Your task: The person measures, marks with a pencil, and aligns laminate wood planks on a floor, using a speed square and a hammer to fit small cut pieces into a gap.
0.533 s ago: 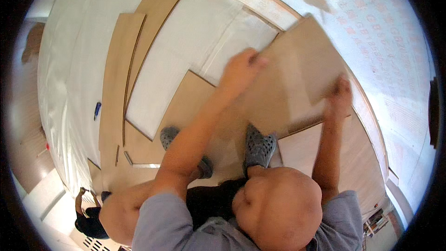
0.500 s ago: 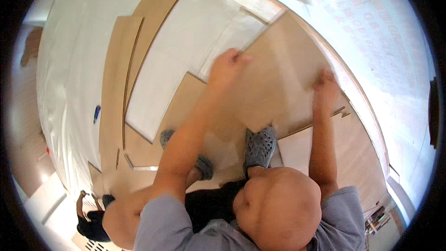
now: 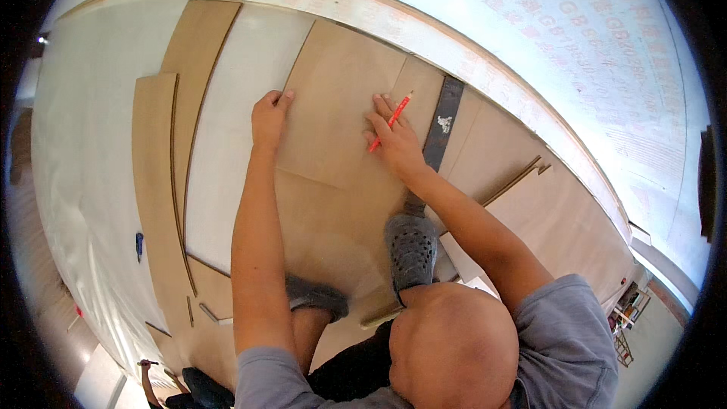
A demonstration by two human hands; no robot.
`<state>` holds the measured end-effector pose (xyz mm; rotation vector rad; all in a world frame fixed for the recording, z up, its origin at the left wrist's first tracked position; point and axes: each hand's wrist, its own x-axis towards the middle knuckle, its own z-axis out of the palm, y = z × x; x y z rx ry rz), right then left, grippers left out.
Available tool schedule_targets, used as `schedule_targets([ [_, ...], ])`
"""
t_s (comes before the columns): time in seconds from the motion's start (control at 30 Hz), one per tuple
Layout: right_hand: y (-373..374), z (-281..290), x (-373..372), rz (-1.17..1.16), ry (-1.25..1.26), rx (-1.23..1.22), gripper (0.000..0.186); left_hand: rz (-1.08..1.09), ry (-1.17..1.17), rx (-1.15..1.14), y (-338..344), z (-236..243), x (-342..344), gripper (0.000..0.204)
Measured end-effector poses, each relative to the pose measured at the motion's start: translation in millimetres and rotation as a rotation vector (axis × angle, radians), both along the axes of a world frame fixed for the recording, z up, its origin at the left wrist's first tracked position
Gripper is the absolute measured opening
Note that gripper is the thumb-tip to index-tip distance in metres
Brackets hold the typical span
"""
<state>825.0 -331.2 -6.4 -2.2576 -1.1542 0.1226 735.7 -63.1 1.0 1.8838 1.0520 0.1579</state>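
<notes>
A light-brown floor plank (image 3: 341, 68) lies flat among the laid boards, its far end near the wall. My left hand (image 3: 269, 123) is closed on the plank's left edge, the thumb on top and the other fingers partly hidden. Across the plank, my right hand (image 3: 397, 140) rests with its fingers on the surface and a red pencil (image 3: 391, 121) held between them, its tip pointing away. Just right of that hand lies a flat black bar (image 3: 444, 125) with a pale worn patch. It runs from near the wall toward my grey clog (image 3: 413, 250).
More planks (image 3: 155, 159) lie loose at the left on white sheeting (image 3: 83, 144), with a blue-handled tool (image 3: 139, 246) beside them. A board with a notched edge (image 3: 522, 182) is at the right. The wall base (image 3: 522, 117) curves behind. Another person's arm (image 3: 148, 386) shows at lower left.
The plank, held at both sides before, now lies flat farther left. My right hand has moved from its right side onto its top, and the red pencil and black bar have come into sight.
</notes>
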Motion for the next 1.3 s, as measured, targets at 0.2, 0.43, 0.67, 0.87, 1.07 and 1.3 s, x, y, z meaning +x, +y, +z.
schedule_targets([
  [0.2,0.0,-6.5,2.8,0.011,0.011,0.031,0.033,0.001,0.102,-0.165,3.9,-1.7,3.2,0.045],
  [0.43,8.9,-5.5,0.2,-0.02,0.0,-0.014,0.031,-0.073,0.056,-0.002,12.0,-11.3,0.9,0.043],
  [0.67,4.5,-12.3,-0.3,0.002,-0.031,0.001,0.03,-0.088,0.076,0.029,3.0,10.7,3.9,0.051],
  [0.87,5.4,-3.8,0.1,-0.016,-0.026,0.027,0.028,-0.113,0.134,0.072,-3.9,23.8,3.7,0.044],
  [1.07,89.2,-2.0,30.5,0.129,0.074,0.231,0.031,-0.174,0.182,0.268,-2.7,-5.2,0.9,0.043],
  [1.3,181.3,16.3,71.7,0.578,-0.032,0.17,0.018,-0.142,0.276,0.287,-8.8,2.2,-4.8,0.042],
])
